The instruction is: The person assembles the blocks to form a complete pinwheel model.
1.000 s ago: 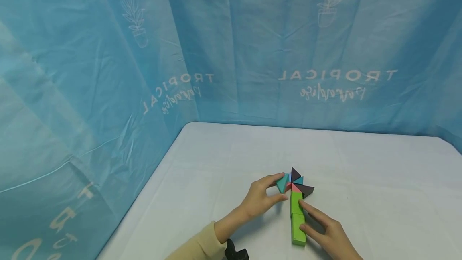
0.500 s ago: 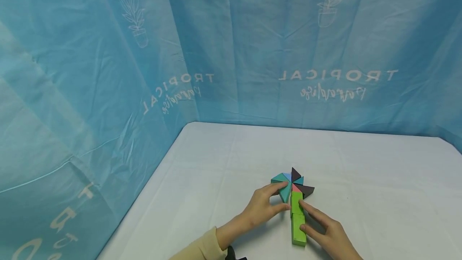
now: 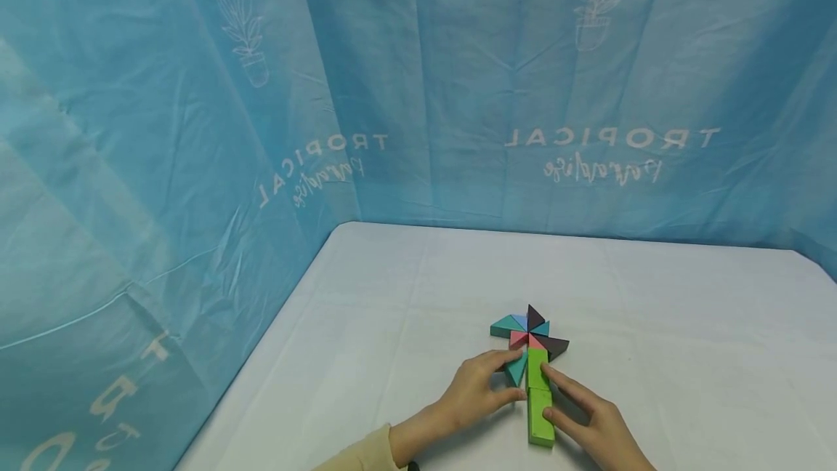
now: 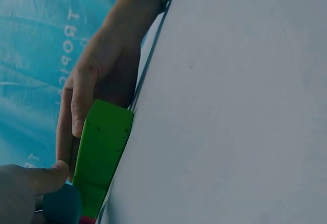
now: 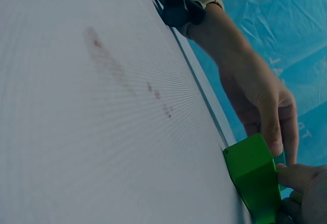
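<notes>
In the head view my left hand (image 3: 472, 387) pinches a teal triangular block (image 3: 516, 368) between thumb and fingertips, beside the left side of the upper green block (image 3: 538, 368). A second green block (image 3: 540, 416) continues that column toward me. My right hand (image 3: 598, 424) touches the column's right side with its fingertips, fingers fairly straight. Beyond the column lies a fan of triangular blocks: pink (image 3: 518, 339), teal (image 3: 506, 325), dark (image 3: 534, 317) and blue. Across the green block (image 4: 102, 152) in the left wrist view, the right hand (image 4: 102, 75) appears.
A white cloth (image 3: 405, 289) covers the table under the blocks. Blue printed curtains (image 3: 458, 93) hang behind it and along the left side. Brownish stains (image 5: 157, 94) mark the white surface in the right wrist view.
My left hand has drawn the teal triangular block toward me, from over the fan to beside the upper green block. This uncovers a teal and a pink block. The right hand stays put.
</notes>
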The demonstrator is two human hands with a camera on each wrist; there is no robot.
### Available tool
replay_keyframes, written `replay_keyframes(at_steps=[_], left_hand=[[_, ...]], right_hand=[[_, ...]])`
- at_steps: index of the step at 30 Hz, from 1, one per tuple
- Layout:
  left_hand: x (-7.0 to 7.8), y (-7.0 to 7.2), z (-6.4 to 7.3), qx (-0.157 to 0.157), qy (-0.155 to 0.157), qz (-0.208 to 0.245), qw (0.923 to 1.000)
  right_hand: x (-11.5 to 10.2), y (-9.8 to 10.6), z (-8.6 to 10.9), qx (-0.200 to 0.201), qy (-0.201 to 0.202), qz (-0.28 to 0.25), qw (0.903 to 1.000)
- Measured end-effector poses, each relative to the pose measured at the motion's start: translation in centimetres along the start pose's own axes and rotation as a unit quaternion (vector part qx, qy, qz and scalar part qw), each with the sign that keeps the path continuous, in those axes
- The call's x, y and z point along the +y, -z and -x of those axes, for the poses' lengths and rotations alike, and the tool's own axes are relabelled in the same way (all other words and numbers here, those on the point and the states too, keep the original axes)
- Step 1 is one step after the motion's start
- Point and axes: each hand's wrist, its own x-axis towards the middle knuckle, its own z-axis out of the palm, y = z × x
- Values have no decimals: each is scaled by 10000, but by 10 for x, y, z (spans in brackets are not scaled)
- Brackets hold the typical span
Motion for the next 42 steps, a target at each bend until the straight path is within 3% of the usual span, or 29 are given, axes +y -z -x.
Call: replay_keyframes(at_steps=[15, 18, 21, 26, 37, 42], left_hand=[[-2, -14, 13, -131, 294, -560, 9979], [-2, -12, 14, 15, 72, -707, 9975], [-3, -9, 15, 322, -344, -808, 9956], [-6, -8, 14, 655, -847, -748, 9914], [-15, -10, 0, 624, -1054, -820, 9891], [-22, -12, -5, 749, -1212, -1167, 9829]], right_hand=[[1, -1, 1, 152, 229, 269, 9993], [1, -2, 1, 120, 198, 227, 9995], [0, -2, 1, 64, 166, 157, 9997], [-1, -1, 0, 62, 131, 184, 9997], [0, 0, 0, 146, 250, 244, 9993], [1, -1, 1, 161, 232, 220, 9994]])
